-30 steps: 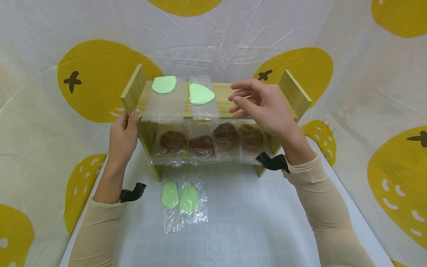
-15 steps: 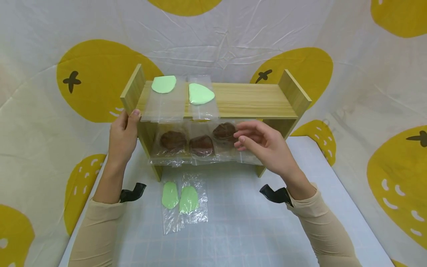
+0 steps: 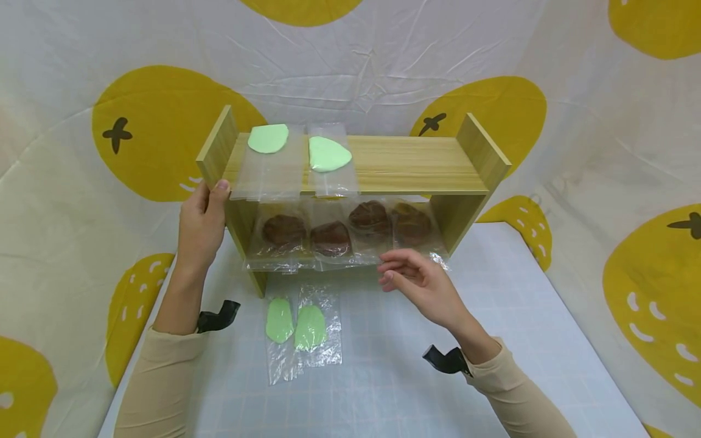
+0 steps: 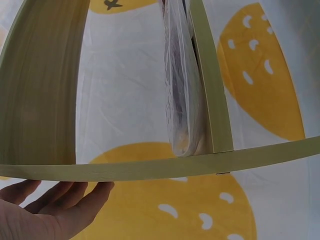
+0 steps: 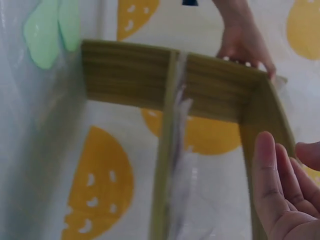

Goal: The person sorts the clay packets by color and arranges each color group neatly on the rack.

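A two-tier wooden shelf [image 3: 416,164] stands on the table. My left hand [image 3: 201,222] holds its left side panel, the thumb at the front edge and the fingers along the outer face. Two clear bags with pale green flat pieces [image 3: 330,154] lie on the top board. Along the lower board sit several clear bags with dark brown round pieces [image 3: 331,238]. Two more bagged green pieces [image 3: 310,327] lie on the table before the shelf. In front of the lower board hovers my right hand [image 3: 421,289], fingers loosely bent and holding nothing.
The table [image 3: 394,389] has a pale, checked cover. Behind and on both sides hangs a white cloth [image 3: 356,73] with yellow fruit prints. A black device [image 3: 446,360] is strapped to each wrist.
My right hand has dropped from above the top board, past the lower bags, to in front of the lower board. The left hand and all the bags have stayed put.
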A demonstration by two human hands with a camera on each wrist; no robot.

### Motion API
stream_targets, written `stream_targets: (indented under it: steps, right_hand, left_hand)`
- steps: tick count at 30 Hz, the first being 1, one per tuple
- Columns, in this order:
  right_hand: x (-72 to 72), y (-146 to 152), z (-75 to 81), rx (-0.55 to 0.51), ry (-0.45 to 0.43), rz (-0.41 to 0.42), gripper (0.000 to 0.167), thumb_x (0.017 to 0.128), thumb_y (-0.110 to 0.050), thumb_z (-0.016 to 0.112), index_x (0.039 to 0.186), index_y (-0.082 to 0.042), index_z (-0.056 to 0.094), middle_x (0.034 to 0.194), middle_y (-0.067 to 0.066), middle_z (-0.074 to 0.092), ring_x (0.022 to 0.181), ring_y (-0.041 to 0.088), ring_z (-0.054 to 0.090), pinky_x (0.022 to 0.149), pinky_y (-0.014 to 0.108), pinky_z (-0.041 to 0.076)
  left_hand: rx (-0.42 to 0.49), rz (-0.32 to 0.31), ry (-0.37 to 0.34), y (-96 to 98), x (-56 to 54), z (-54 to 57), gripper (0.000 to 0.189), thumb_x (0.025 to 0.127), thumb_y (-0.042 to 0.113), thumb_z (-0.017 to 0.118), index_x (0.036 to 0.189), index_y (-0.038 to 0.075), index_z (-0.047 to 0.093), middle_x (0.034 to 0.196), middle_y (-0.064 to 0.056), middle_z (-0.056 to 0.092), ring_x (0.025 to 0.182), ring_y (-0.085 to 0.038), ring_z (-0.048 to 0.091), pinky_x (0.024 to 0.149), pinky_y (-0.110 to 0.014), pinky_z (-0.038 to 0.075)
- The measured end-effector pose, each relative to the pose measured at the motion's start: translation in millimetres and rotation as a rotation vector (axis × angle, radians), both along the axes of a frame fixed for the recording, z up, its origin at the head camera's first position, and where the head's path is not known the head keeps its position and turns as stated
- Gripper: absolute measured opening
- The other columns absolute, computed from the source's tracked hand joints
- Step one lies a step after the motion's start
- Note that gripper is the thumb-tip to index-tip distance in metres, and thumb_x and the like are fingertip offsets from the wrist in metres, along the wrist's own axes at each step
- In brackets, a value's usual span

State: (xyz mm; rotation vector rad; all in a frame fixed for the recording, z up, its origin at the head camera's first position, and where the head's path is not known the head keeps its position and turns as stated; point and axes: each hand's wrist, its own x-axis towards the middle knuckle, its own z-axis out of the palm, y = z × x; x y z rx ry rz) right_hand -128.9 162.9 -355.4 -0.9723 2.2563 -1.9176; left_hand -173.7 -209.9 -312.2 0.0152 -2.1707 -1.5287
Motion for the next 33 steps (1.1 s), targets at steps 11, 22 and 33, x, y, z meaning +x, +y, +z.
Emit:
stream_targets:
  steps: [11,22,33]
  right_hand:
    - [5.0,0,-57.0,0.058,-0.145,0.005,0.025,0.099,0.001,0.059,0.124,0.002,0.06,0.107,0.016,0.066,0.09,0.029,0.07,0.075,0.043,0.057]
    - [-7.0,-6,-102.4,0.108,-0.309,-0.032,0.027,0.1,-0.008,0.062,0.124,0.003,0.061,0.104,0.019,0.067,0.091,0.041,0.068,0.073,0.041,0.058]
    - [-31.3,-28,-123.2,0.084,-0.439,-0.053,0.034,0.099,-0.005,0.062,0.125,0.015,0.054,0.107,0.031,0.063,0.096,0.054,0.062,0.076,0.05,0.056]
  left_hand:
    - [-0.003,-0.001,0.007,-0.4,0.2,-0.8,0.048,0.104,0.045,0.048,0.136,0.011,0.058,0.115,-0.008,0.057,0.096,-0.023,0.047,0.082,-0.031,0.039]
    - [0.004,0.001,0.01,0.5,0.0,-0.2,0.047,0.104,0.044,0.05,0.136,0.011,0.059,0.119,-0.007,0.059,0.099,-0.021,0.047,0.089,-0.032,0.041]
    - [-0.001,0.008,0.016,-0.8,-1.2,-1.7,0.049,0.103,0.047,0.049,0.136,0.012,0.059,0.119,-0.009,0.06,0.098,-0.021,0.048,0.088,-0.033,0.042]
